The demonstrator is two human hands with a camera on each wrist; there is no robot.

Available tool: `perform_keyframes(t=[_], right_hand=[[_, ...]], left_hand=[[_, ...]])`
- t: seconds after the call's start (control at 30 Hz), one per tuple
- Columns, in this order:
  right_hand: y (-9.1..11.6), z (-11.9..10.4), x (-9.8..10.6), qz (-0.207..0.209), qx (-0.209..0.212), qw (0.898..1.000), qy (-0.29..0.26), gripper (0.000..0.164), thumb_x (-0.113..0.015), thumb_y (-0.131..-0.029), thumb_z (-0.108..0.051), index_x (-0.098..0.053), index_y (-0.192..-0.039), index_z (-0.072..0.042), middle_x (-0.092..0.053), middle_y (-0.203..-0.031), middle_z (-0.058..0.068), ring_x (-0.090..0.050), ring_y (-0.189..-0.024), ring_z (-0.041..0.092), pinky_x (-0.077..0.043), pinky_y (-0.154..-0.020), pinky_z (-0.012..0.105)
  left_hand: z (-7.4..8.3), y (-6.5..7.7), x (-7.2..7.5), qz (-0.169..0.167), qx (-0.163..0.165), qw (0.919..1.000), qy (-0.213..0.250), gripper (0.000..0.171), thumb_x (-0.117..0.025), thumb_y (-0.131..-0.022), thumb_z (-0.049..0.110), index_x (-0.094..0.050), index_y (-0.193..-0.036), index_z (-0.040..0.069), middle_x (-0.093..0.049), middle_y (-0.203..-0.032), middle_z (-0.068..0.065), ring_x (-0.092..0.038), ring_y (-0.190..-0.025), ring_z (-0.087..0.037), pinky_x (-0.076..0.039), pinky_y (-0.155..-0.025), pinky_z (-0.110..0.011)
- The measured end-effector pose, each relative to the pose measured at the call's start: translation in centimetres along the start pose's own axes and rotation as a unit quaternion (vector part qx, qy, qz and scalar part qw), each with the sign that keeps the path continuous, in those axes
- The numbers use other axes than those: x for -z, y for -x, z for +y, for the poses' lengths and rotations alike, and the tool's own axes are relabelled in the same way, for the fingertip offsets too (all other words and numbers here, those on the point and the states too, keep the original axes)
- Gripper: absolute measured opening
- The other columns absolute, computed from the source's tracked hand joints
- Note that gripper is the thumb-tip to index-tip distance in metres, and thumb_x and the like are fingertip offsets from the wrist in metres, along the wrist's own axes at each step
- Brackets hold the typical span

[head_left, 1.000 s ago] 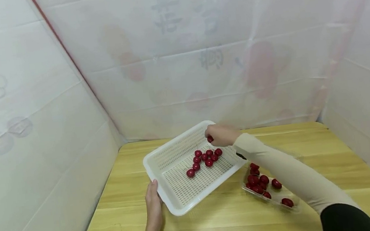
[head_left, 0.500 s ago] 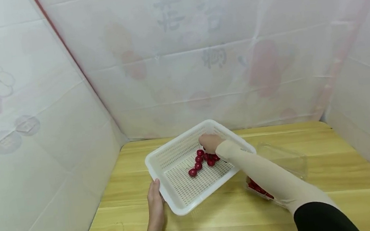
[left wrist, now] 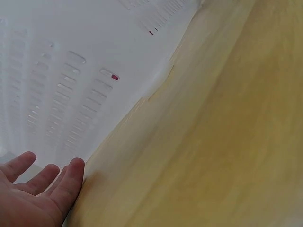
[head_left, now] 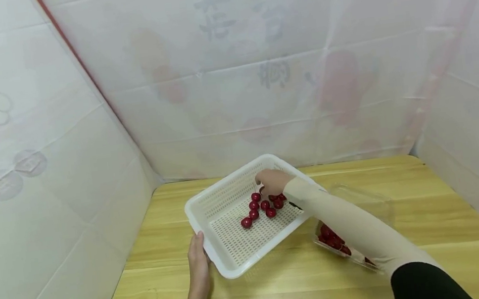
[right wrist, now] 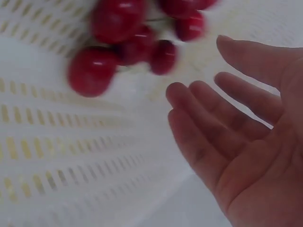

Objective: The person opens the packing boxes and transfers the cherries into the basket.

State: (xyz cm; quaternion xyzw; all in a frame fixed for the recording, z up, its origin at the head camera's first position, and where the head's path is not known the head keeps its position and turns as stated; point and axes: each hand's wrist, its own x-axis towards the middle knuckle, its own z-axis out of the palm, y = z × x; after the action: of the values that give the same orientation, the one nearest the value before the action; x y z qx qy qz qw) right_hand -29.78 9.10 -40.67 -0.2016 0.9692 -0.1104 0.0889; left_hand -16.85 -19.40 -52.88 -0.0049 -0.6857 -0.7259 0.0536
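A white plastic basket (head_left: 269, 248) with slotted walls sits at an angle on the table, several red cherries (head_left: 246, 222) clustered on its floor. My left hand (head_left: 199, 269) grips the basket's left end, thumb at the rim; in the left wrist view its fingers (left wrist: 71, 182) lie by the outer wall. Over the far right part of the basket is my right hand (head_left: 273, 180). The right wrist view shows its fingers (right wrist: 203, 146) loosely spread with nothing between them, apart from the nearby cherries (right wrist: 92, 71).
A clear plastic box (head_left: 346, 255) holds more cherries (head_left: 333, 242) right of the basket, partly hidden under my right forearm. Its transparent lid (head_left: 369, 201) lies behind the arm. White printed sheets (head_left: 224, 96) enclose the wooden table (head_left: 149, 295) at the back and sides.
My right hand, carrying a cherry over the basket's right side a second ago, has moved left and lower, and its fingers have released it. My left hand stays at the basket's end.
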Motion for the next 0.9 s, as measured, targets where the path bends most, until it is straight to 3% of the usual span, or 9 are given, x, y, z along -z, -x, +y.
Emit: perform_keyframes(t=[0.2, 0.4, 0.53, 0.67, 0.77, 0.9], right_hand=[[5.7, 0.4, 3.5, 0.067, 0.069, 0.990, -0.107, 0.033, -0.066, -0.102, -0.017, -0.067, -0.130, 0.000, -0.073, -0.117, 0.013, -0.071, -0.103, 0.024, -0.061, -0.090, 0.038], [14.2, 1.3, 4.0, 0.122, 0.060, 0.978, -0.156, 0.032, -0.065, -0.104, -0.024, -0.068, -0.130, -0.007, -0.073, -0.109, 0.004, -0.067, -0.096, 0.013, -0.060, -0.082, 0.031], [19.5, 3.0, 2.4, 0.134, 0.034, 0.977, -0.164, 0.029, -0.065, -0.104, -0.024, -0.069, -0.127, -0.007, -0.073, -0.101, 0.000, -0.067, -0.087, 0.010, -0.059, -0.074, 0.026], [24.0, 5.3, -0.4, 0.118, -0.008, 0.982, -0.146, 0.028, -0.066, -0.103, -0.026, -0.070, -0.124, -0.007, -0.071, -0.093, -0.007, -0.066, -0.081, 0.004, -0.057, -0.068, 0.022], [26.7, 6.4, -2.6, 0.087, -0.043, 0.989, -0.116, 0.030, -0.069, -0.100, -0.029, -0.070, -0.123, -0.008, -0.070, -0.092, -0.011, -0.063, -0.081, 0.001, -0.055, -0.066, 0.021], [28.9, 6.8, -4.7, 0.035, -0.089, 0.992, -0.080, 0.038, -0.075, -0.095, -0.030, -0.069, -0.125, -0.008, -0.072, -0.100, -0.005, -0.065, -0.087, 0.007, -0.054, -0.067, 0.026]], left_hand=[[-0.1, 0.1, -0.1, 0.000, 0.009, 1.0000, -0.003, 0.060, -0.030, -0.111, 0.055, -0.047, -0.150, 0.012, -0.065, -0.128, -0.020, -0.071, -0.102, -0.016, -0.059, -0.084, -0.025], [-0.1, 0.4, 0.3, -0.005, 0.015, 0.9999, -0.005, 0.061, -0.029, -0.111, 0.055, -0.047, -0.150, 0.012, -0.065, -0.127, -0.019, -0.071, -0.100, -0.015, -0.060, -0.084, -0.027], [0.2, 0.7, 0.4, -0.004, 0.014, 0.9999, -0.008, 0.060, -0.027, -0.112, 0.054, -0.045, -0.151, 0.012, -0.065, -0.126, -0.017, -0.070, -0.101, -0.015, -0.059, -0.085, -0.027], [0.3, 1.0, 0.5, -0.008, 0.019, 0.9997, -0.015, 0.060, -0.026, -0.111, 0.055, -0.044, -0.152, 0.014, -0.064, -0.128, -0.016, -0.069, -0.104, -0.014, -0.058, -0.087, -0.026], [0.3, 1.1, 0.7, -0.012, 0.018, 0.9996, -0.017, 0.060, -0.026, -0.111, 0.055, -0.045, -0.151, 0.014, -0.064, -0.128, -0.017, -0.070, -0.103, -0.015, -0.059, -0.086, -0.027], [0.2, 1.3, 1.5, -0.003, 0.014, 0.9998, -0.010, 0.061, -0.027, -0.111, 0.056, -0.047, -0.148, 0.012, -0.063, -0.127, -0.019, -0.070, -0.102, -0.017, -0.060, -0.085, -0.028]])
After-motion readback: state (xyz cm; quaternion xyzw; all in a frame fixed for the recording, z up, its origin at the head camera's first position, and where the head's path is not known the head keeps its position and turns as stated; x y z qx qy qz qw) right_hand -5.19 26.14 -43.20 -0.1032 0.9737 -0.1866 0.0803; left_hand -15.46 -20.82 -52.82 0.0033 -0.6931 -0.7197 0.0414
